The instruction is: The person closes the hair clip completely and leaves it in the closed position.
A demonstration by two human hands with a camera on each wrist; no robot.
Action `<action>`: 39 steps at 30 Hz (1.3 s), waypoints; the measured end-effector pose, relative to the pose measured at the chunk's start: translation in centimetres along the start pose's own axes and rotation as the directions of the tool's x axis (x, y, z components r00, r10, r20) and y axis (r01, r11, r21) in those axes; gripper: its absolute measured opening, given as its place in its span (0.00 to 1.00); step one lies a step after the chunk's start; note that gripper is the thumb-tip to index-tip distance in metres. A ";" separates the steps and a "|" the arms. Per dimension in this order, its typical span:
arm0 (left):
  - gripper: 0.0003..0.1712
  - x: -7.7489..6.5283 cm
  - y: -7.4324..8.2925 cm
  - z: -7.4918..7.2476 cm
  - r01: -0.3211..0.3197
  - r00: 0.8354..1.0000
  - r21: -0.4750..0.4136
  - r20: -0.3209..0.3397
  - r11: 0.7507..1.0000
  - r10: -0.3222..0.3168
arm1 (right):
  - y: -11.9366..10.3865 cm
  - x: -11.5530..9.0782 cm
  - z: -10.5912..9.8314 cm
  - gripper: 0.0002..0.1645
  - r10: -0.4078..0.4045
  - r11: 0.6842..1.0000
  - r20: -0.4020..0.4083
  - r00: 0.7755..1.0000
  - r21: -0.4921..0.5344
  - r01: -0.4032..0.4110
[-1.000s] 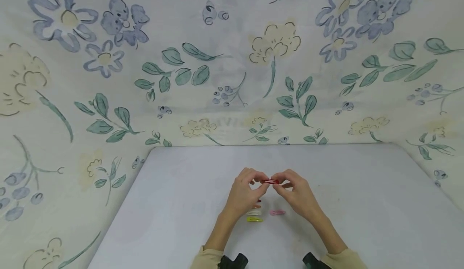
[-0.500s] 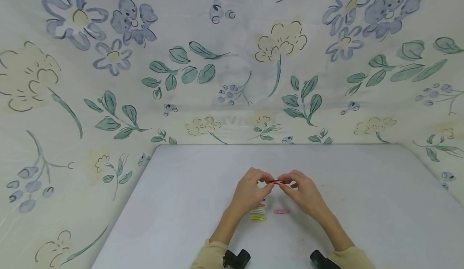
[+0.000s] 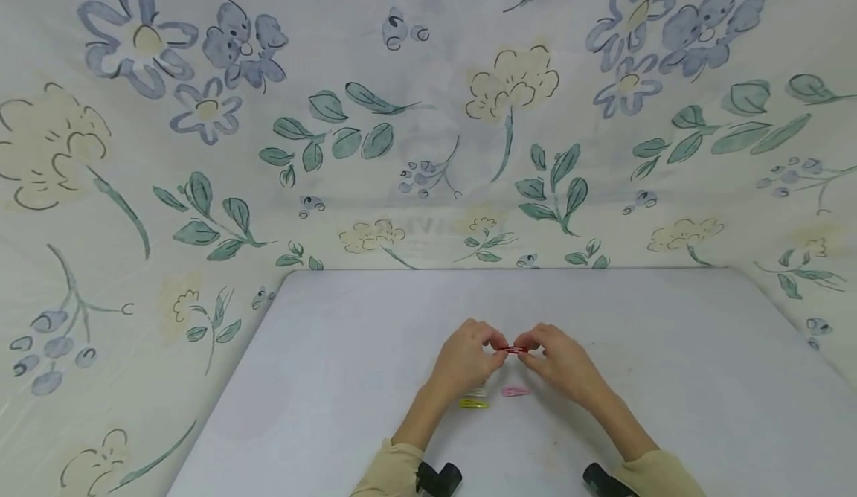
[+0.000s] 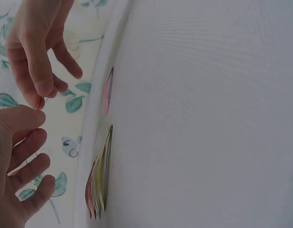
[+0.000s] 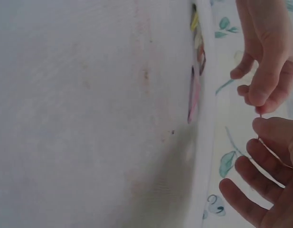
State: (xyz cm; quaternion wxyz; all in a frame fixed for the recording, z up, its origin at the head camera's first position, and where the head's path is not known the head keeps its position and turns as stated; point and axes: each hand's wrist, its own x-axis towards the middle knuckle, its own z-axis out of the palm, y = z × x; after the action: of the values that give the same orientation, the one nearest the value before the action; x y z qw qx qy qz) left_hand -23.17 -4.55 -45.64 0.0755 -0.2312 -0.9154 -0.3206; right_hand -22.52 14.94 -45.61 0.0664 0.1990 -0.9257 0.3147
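Both hands meet over the white table, pinching one red snap hair clip [image 3: 514, 350] between them. My left hand [image 3: 463, 359] has thumb and forefinger on the clip's left end. At the right end, the thumb and forefinger of my right hand [image 3: 565, 363] pinch it too; the other fingers are spread loosely. Most of the red clip is covered by fingertips in both wrist views. Below the hands lie a pink hair clip [image 3: 515, 391], a yellow hair clip [image 3: 474, 404] and a white hair clip [image 3: 476, 392], the white one partly behind the left hand.
The white table [image 3: 321, 378] reaches back to a floral cloth [image 3: 428, 110] hanging behind it. In the left wrist view a row of several clips [image 4: 99, 175] lies near the pink one. Dark wrist cameras [image 3: 439, 479] sit at both sleeves.
Both hands, still pinching the red clip, have come slightly lower and nearer in the head view. The left hand now covers the red and orange clips seen on the table before.
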 end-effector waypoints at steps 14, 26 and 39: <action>0.02 0.1 -0.5 0.9 -0.038 0.997 0.147 0.068 0.988 0.028 | 0.4 0.1 1.1 0.07 -0.018 0.997 0.079 0.997 -0.077 0.024; 0.02 -0.2 -0.3 1.4 -0.020 0.996 0.241 0.090 0.970 -0.001 | 0.0 0.1 1.2 0.07 0.031 0.995 0.151 0.988 -0.102 -0.015; 0.02 -0.4 -0.4 1.4 0.011 0.992 0.254 0.118 0.967 -0.042 | 0.1 -0.2 1.1 0.08 0.021 0.994 0.186 0.982 -0.112 0.000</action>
State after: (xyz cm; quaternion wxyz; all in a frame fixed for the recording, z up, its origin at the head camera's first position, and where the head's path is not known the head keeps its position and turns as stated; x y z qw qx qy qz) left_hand -23.00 -4.09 -47.04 0.0440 -0.2268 -0.9547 -0.1878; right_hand -22.40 14.36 -46.54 -0.0116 0.2187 -0.9450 0.2429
